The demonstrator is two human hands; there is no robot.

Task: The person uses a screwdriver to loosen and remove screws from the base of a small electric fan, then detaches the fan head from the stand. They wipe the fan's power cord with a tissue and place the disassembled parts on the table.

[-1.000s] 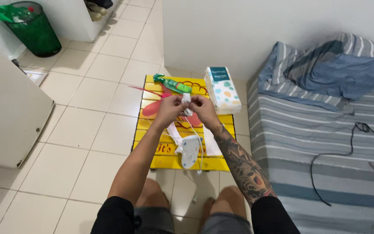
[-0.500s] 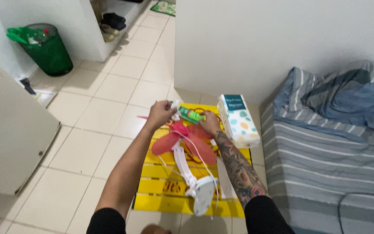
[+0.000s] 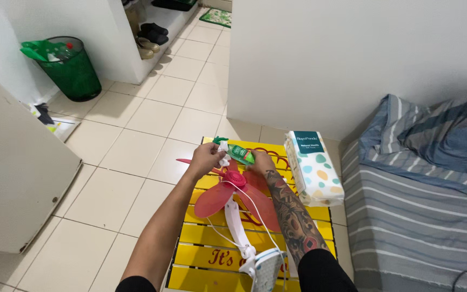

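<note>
Head view, nearest first: a small white fan base point(image 3: 266, 269) lies at the bottom edge on a low yellow slatted desk point(image 3: 204, 238), and its white stem point(image 3: 234, 219) runs up to a pink hub with pink blades point(image 3: 214, 198). A thin white cord point(image 3: 252, 203) loops loosely beside the stem. The fan looks light and plastic; the blades seem thin and likely to flex or crack, so the stem or base is the safer place to take hold.

Farther on, the left hand point(image 3: 206, 158) is closed around a small white piece point(image 3: 224, 155) just above the hub. The right hand point(image 3: 263, 162) is curled on a small green bottle point(image 3: 241, 154), which looks smooth and perhaps slippery.

To the right stands a spotted tissue pack point(image 3: 314, 170), then a striped bed point(image 3: 406, 216). Across the tiled floor, a green bin point(image 3: 71, 70) stands by the wall.
</note>
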